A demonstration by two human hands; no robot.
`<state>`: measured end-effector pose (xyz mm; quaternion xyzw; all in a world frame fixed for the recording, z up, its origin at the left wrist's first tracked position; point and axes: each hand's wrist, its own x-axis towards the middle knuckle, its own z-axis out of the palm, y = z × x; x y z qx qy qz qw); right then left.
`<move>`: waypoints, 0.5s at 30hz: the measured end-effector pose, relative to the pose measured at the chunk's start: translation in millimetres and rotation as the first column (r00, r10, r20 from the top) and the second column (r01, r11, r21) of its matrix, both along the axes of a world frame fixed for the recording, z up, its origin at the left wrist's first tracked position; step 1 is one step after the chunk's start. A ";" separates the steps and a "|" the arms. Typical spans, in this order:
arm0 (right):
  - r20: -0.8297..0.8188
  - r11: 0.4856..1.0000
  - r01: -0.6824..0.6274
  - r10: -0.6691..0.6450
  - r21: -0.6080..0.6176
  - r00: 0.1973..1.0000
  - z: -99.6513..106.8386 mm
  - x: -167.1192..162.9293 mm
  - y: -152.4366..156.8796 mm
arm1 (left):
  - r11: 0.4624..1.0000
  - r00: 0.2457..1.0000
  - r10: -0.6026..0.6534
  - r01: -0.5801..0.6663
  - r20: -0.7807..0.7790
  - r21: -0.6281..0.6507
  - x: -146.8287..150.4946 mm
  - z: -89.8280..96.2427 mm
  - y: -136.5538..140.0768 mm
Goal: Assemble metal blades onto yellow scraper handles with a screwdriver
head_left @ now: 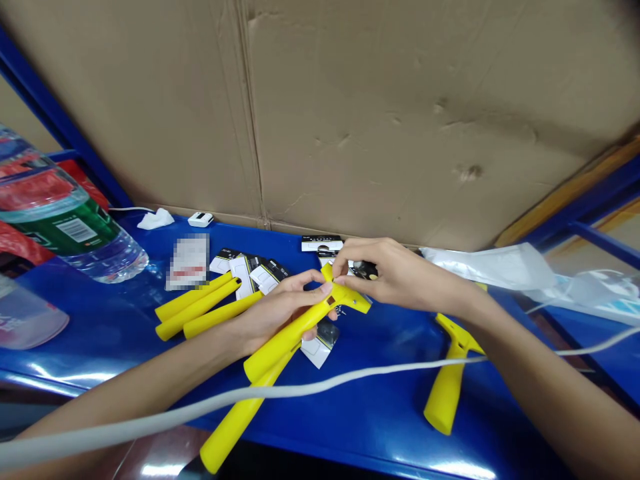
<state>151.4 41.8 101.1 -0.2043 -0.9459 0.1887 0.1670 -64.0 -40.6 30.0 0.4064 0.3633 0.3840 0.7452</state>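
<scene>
A yellow plastic T-shaped hammer-like handle (287,340) lies slanted in my left hand (280,303), whose fingers and thumb grip it just below the crosspiece. The crosspiece points up and to the right, with a small dark slot under it. At the top of that crosspiece my right hand (377,267) pinches with thumb and fingertips; whatever is between them is too small to make out. Another yellow handle (233,427) lies beneath the held one, over the table's front edge. Several printed cards (270,275) are behind my left hand.
On the blue table (370,413), more yellow tubes (197,310) lie left and a yellow T-shaped piece (447,387) right. A large water bottle (75,220) and plastic cup (30,320) stand left. A white cable (300,389) crosses in front; a plastic bag (485,267) lies right.
</scene>
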 end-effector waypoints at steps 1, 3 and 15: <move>0.009 1.000 0.004 -0.004 -0.009 1.000 0.5 0.1 0.2 | 1.000 1.000 -0.001 0.001 -0.001 0.001 -0.1 0.0 0.1; 0.022 0.999 0.019 -0.018 -0.026 1.000 1.7 0.0 0.3 | 1.000 1.000 -0.001 0.001 -0.004 0.004 -0.3 0.4 -0.1; 0.034 0.994 0.074 -0.071 -0.077 0.997 4.7 -1.7 -4.6 | 0.998 0.999 -0.008 0.011 -0.041 0.067 1.3 1.2 -2.4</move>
